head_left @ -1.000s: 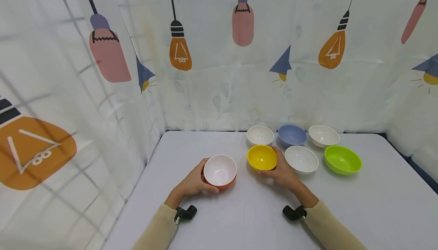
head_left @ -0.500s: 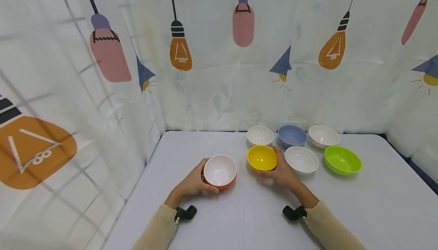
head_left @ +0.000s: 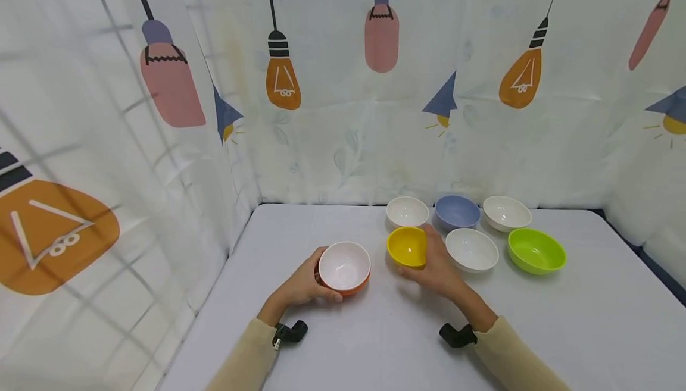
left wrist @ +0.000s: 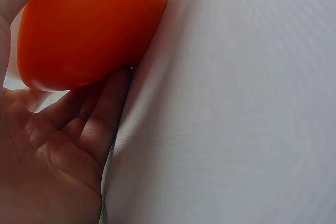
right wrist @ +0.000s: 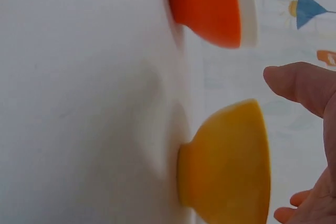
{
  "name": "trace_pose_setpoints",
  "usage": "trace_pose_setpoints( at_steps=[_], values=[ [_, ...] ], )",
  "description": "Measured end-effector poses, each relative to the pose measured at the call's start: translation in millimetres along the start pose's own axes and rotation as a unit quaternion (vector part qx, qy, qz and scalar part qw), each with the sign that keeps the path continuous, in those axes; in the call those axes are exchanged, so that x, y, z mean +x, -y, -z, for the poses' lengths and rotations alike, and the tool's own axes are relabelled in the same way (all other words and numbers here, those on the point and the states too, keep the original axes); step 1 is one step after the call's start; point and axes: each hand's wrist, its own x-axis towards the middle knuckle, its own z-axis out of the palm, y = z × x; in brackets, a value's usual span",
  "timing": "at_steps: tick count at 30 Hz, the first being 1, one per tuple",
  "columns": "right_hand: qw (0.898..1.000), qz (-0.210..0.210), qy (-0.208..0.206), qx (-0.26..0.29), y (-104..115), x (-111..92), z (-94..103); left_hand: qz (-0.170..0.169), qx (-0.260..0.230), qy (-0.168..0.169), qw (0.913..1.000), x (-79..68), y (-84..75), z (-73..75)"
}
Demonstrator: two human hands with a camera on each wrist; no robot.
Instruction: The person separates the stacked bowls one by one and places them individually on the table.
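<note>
My left hand (head_left: 301, 282) holds an orange bowl (head_left: 345, 267), white inside and along its upper rim, near the table's middle. In the left wrist view, fingers curl beneath the orange side (left wrist: 89, 30), by the cloth. To the right stands a yellow bowl (head_left: 404, 247), upright on the table. My right hand (head_left: 440, 270) hovers at its right edge, covering part of the rim in the head view. From the right wrist, the thumb (right wrist: 302, 83) is spread away from the yellow side (right wrist: 231, 163), with a gap between them.
Behind and right of the yellow bowl are several more bowls: white ones (head_left: 407, 212) (head_left: 472, 250) (head_left: 507, 212), a blue one (head_left: 458, 212) and a green one (head_left: 537, 250). A white cloth covers the table (head_left: 375, 343). A printed curtain (head_left: 343, 141) rises behind it.
The right hand has loosened from the yellow bowl and shifted slightly left and up over its right rim. The left hand and its bowl have stayed put.
</note>
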Motion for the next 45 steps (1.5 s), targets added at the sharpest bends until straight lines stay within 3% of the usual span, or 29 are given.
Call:
trace_pose_setpoints(
  at_steps=[4, 11, 17, 22, 29, 35, 45],
  values=[
    [1.000, -0.004, 0.003, -0.022, 12.2, -3.1, -0.3, -0.002, 0.000, -0.004, 1.0000, 2.1, 8.3, 1.2],
    [0.998, 0.031, 0.050, 0.022, 30.7, -3.4, -13.2, -0.005, -0.007, -0.002, 1.0000, 2.3, 8.6, 5.1],
    [0.989, 0.100, 0.110, 0.008, 48.3, 5.7, -33.5, -0.018, -0.027, 0.015, 0.9994, 3.3, 12.1, 3.9],
    [0.983, 0.105, 0.152, 0.004, 60.6, 13.9, -45.0, -0.019, -0.038, 0.023, 0.9988, 3.5, 12.0, 2.9],
    [0.972, 0.113, 0.206, 0.006, 63.9, 24.7, -52.2, -0.012, -0.004, 0.008, 0.9999, 2.7, 12.4, 0.7],
    [0.967, 0.124, 0.220, 0.016, 61.2, 30.2, -58.3, -0.016, -0.007, 0.007, 0.9998, 1.7, 12.5, 1.4],
    [0.969, 0.109, 0.221, 0.031, 58.6, 32.7, -61.5, -0.015, 0.002, 0.005, 0.9999, 1.1, 9.9, 1.5]
  ],
)
